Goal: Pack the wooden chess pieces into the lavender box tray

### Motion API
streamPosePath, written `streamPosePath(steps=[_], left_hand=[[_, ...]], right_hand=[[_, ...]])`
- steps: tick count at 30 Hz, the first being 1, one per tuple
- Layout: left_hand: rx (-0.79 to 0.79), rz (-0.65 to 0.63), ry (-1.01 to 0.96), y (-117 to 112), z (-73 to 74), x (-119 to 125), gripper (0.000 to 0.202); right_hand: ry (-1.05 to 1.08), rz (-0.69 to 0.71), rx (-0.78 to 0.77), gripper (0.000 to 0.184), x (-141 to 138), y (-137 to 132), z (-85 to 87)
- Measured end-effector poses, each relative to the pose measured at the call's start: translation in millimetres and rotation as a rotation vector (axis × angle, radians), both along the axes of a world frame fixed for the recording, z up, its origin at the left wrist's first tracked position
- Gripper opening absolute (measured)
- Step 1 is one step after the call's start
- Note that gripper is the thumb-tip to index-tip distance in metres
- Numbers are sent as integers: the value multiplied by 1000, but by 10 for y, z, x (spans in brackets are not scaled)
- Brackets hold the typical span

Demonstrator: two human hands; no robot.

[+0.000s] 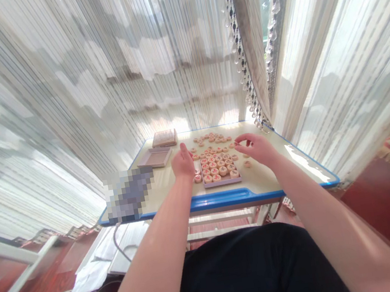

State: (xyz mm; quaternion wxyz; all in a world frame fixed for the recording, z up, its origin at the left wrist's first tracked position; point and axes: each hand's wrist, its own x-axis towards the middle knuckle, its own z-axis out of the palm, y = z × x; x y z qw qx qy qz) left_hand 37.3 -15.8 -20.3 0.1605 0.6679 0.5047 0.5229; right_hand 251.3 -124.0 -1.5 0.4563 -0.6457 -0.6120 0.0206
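Xiangqi pieces, round and pale wood with red or dark characters, fill most of a shallow open box [222,182] near the table's front edge. In the box's front row a gap shows between pieces. My left hand [183,163] is beside the box on its left, thumb up and fingers curled inward; whatever they may hold is hidden. To the right of and beyond the box, my right hand [255,147] pinches a small xiangqi piece [235,143] between thumb and index fingertips. Loose xiangqi pieces [211,137] lie scattered behind the box, with a few at its sides.
A shallow box lid or tray [155,158] and a closed box [164,137] lie at the table's back left. A pixelated dark item [132,194] is at the left edge. Curtains [180,58] hang behind the blue-edged table [222,198]. Papers [98,264] and cables are below left.
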Motion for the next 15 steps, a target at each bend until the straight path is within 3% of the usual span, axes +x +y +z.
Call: streamPosePath(steps=[6, 15], left_hand=[[15, -16, 75, -12, 9, 12, 64], [5, -37, 74, -23, 24, 4, 62]], right_hand=[[21, 242, 18, 25, -400, -360, -99], [-121, 306, 127, 11, -427, -433, -220]])
